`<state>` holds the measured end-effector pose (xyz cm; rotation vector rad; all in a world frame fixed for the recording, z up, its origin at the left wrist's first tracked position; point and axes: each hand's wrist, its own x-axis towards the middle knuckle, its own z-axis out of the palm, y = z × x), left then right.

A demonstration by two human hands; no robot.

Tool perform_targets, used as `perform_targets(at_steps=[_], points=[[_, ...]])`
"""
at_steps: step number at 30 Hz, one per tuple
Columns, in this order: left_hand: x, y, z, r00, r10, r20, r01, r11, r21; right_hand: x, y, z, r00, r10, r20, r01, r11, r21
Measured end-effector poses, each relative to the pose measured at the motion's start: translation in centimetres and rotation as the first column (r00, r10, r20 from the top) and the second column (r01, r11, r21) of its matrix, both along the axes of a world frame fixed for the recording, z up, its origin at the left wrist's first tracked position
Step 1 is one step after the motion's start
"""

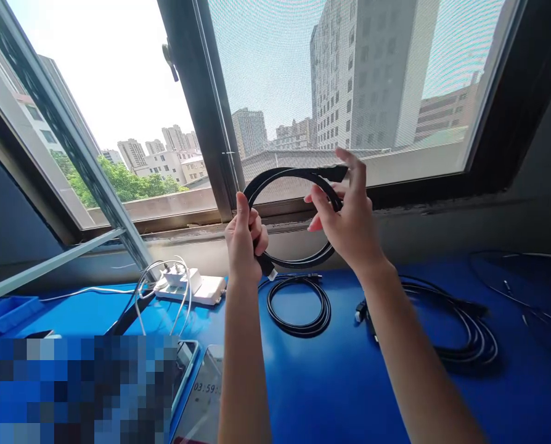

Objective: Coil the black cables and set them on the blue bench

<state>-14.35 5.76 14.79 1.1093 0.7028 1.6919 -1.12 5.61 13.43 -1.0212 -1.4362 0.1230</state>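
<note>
A coiled black cable [275,174] is held up in the air in front of the window. My left hand [244,240] is closed round the coil's left side, thumb pointing up. Below its fingers, a plug [269,270] with a pale tip sticks out. At the coil's right side, my right hand [349,219] has the loop in the crook between thumb and fingers, loosely, with the index finger raised. Another black connector [336,173] lies by that index finger, at the top of the coil.
On the blue table [303,382] lie a smaller coiled cable [298,333], a larger coil [469,354] and thin loose wires [525,302]. A white power strip [206,290] with plugged adapters stands at left, near a blue tray [7,313]. A phone [201,388] shows a timer. Part of the lower left is pixelated.
</note>
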Motion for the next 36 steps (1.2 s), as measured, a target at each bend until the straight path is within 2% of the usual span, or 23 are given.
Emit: perform_targets(at_steps=[6,12,17,20,23,27,30,33,36], points=[[-0.3,0.0,-0.2,0.995,-0.075,-0.064,0.076,0.997,0.005,0.1,-0.8,0.5,0.998,0.011,-0.054,-0.008,0.999,0.041],[-0.3,0.0,-0.6,0.985,-0.114,-0.129,0.115,0.993,0.000,-0.5,-1.2,0.7,0.990,-0.092,-0.110,0.107,0.984,0.143],[-1.1,0.2,-1.2,0.931,-0.114,-0.348,0.058,0.984,-0.166,-1.1,-1.4,0.8,0.980,-0.102,-0.173,0.145,0.955,0.258],[-1.6,0.1,-1.4,0.860,-0.180,-0.478,0.053,0.962,-0.267,-1.3,-1.2,0.6,0.970,-0.074,-0.230,0.143,0.944,0.297],[-1.5,-0.1,-1.3,0.811,-0.229,-0.539,0.051,0.945,-0.324,-1.4,-0.9,0.4,0.970,-0.053,-0.236,0.106,0.969,0.222],[-1.3,0.3,-1.4,0.820,-0.141,-0.555,-0.072,0.936,-0.343,-0.7,-0.3,0.0,0.972,-0.078,-0.221,0.100,0.991,0.090],[-1.8,1.1,-2.0,0.784,-0.092,-0.614,-0.156,0.928,-0.337,0.6,0.5,-0.8,0.981,-0.114,-0.159,0.107,0.993,-0.048],[-2.4,1.8,-2.6,0.720,-0.115,-0.685,-0.174,0.925,-0.338,2.3,1.7,-2.3,0.995,-0.090,-0.046,0.076,0.966,-0.247],[-2.7,2.4,-3.4,0.656,-0.180,-0.733,-0.174,0.909,-0.379,3.8,3.1,-4.3,0.999,0.045,-0.011,-0.045,0.893,-0.448]])
